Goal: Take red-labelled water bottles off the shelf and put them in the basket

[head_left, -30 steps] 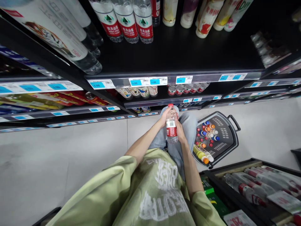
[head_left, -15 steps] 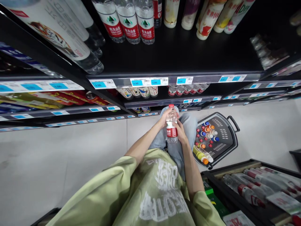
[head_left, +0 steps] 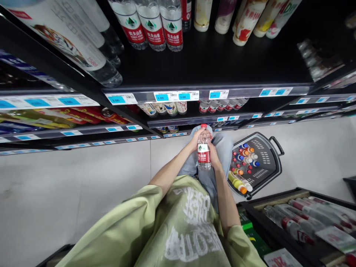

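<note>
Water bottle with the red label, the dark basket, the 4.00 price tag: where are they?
Clear plastic water bottle with red label [head_left: 204,155]: head view, the label.
Dark grey plastic basket [head_left: 265,157]: head view, bare slotted bottom.
Blue-and-white 4.00 price tag [head_left: 218,94]: head view, its middle.

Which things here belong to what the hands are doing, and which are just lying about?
In hand: water bottle, held by left hand and right hand.
Lying about: floor basket, shelf bottles, price tags, tray of bottles.
</note>
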`<action>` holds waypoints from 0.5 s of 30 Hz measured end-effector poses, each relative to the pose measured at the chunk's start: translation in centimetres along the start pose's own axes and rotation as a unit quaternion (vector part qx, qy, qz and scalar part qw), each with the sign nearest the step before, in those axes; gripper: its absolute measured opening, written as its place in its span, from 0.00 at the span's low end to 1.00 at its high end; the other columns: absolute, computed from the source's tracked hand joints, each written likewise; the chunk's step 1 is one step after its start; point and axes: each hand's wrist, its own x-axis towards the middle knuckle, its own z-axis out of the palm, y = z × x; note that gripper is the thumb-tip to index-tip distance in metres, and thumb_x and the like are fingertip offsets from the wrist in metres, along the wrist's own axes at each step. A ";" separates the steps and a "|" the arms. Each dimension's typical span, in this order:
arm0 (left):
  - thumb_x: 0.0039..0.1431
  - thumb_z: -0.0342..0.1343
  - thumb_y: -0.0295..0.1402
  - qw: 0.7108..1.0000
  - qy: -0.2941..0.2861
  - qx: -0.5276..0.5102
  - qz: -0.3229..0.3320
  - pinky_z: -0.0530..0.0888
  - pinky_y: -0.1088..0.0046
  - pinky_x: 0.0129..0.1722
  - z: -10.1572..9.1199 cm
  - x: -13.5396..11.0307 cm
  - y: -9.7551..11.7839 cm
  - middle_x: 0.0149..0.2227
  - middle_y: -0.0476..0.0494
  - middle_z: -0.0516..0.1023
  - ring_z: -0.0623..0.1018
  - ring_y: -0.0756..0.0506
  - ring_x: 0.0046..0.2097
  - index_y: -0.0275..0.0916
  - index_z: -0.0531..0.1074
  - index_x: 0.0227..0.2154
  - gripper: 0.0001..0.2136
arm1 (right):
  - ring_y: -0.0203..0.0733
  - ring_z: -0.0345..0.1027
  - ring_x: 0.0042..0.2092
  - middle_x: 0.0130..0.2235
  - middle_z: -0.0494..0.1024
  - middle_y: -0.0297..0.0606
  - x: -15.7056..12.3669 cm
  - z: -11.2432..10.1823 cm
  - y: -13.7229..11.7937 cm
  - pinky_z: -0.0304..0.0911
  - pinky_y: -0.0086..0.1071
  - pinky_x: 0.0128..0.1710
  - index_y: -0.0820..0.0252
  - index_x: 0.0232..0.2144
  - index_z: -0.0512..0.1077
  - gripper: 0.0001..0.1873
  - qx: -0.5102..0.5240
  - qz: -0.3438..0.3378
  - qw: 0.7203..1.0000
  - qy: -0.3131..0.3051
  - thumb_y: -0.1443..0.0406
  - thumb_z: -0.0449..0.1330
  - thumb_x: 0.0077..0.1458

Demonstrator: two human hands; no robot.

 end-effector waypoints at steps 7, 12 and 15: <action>0.60 0.68 0.43 0.999 -0.035 0.014 0.006 0.81 0.68 0.34 0.3 -0.6 0.0 0.29 0.38 0.83 0.84 0.41 0.30 0.35 0.77 0.33 0.15 | 0.46 0.69 0.38 0.29 0.77 0.35 -1.2 0.4 -0.7 0.64 0.37 0.38 0.53 0.27 0.72 0.23 -0.131 -0.120 0.974 0.140 0.41 0.65 0.54; 0.58 0.67 0.43 0.998 -0.020 0.052 -0.016 0.79 0.71 0.30 0.4 -1.6 0.4 0.28 0.41 0.82 0.83 0.43 0.28 0.35 0.77 0.31 0.14 | 0.43 0.56 0.31 0.27 0.62 0.30 -7.1 1.1 -6.4 0.57 0.37 0.31 0.48 0.28 0.58 0.18 0.160 -0.229 0.943 0.179 0.51 0.63 0.54; 0.58 0.66 0.42 0.998 -0.003 0.061 -0.028 0.79 0.72 0.30 0.7 -1.7 0.7 0.27 0.43 0.81 0.82 0.45 0.28 0.37 0.76 0.31 0.13 | 0.41 0.43 0.27 0.26 0.48 0.27 -12.5 1.8 -10.6 0.46 0.35 0.25 0.51 0.27 0.50 0.20 0.286 -0.279 0.912 0.094 0.57 0.61 0.51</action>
